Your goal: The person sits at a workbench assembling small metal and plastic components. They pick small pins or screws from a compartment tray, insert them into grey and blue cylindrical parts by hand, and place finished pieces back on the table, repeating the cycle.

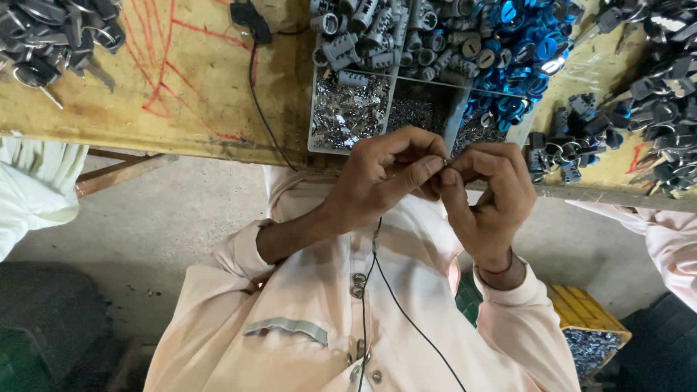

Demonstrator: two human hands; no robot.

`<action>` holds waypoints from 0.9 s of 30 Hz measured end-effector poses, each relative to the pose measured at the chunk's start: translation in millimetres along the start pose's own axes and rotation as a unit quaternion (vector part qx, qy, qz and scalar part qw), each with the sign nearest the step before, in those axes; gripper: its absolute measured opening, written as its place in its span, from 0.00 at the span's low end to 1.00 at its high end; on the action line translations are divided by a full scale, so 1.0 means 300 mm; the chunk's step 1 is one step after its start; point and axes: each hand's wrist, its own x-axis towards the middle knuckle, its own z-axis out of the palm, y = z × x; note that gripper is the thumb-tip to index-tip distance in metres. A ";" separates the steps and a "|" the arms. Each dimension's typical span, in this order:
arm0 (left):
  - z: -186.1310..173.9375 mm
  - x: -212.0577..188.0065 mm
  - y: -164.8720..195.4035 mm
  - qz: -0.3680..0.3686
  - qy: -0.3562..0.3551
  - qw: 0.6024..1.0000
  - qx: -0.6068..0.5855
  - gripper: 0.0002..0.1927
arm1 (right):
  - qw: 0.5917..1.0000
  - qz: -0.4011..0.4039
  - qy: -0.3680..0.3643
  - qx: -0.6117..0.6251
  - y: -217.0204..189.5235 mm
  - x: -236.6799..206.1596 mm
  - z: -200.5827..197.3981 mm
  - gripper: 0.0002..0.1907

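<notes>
Left hand: the left hand [381, 178] is curled, with thumb and first finger pinching a tiny metal part [444, 161].
Right hand: the right hand [485, 192] is curled too, and its fingertips pinch the same tiny part from the other side.
Hands together: the two hands touch at the fingertips, just over the near edge of the table.
Tiny metal part: it is small and shiny, mostly hidden by the fingers, so its shape is hard to tell.
Table: a worn yellow wooden table [196, 87] with red scribbles lies on the far side of the hands.
Tray: a clear plastic tray [314, 123] sits on the table just past the hands, split into boxes.
In the tray: little silver bits [348, 112] on the left, grey lock barrels [356, 36] farther away, and round blue caps [515, 43] on the right.
Keys: black keys lie in a heap [51, 36] at the far left and another heap [653, 87] at the right.
Cord: a black cord [258, 101] runs across the table.
Shirt: the person wears a pale pink shirt [406, 312].
Crate: a yellow crate [588, 319] of silver bits stands on the floor, near right.
</notes>
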 end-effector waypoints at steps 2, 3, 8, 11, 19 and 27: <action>0.000 -0.002 0.000 0.004 -0.003 1.000 0.000 0.13 | 1.000 0.010 -0.009 0.010 -0.006 0.005 -0.005 0.08; 0.000 0.000 0.000 0.004 -0.002 1.000 -0.005 0.13 | 1.000 0.015 -0.013 0.015 -0.009 0.008 -0.008 0.08; 0.001 0.001 0.008 0.016 -0.003 0.999 0.031 0.11 | 0.999 0.001 -0.024 -0.022 -0.011 0.005 -0.018 0.08; 0.002 -0.002 0.019 0.032 -0.001 0.997 0.065 0.10 | 1.000 0.010 -0.011 -0.024 -0.001 -0.005 -0.008 0.08; -0.004 -0.006 0.035 0.117 -0.004 0.987 0.113 0.10 | 0.986 -0.127 0.061 -0.089 0.038 -0.013 0.035 0.11; -0.026 -0.022 0.051 0.128 0.015 0.952 0.276 0.12 | 0.978 -0.193 0.000 -0.077 0.034 0.035 0.016 0.11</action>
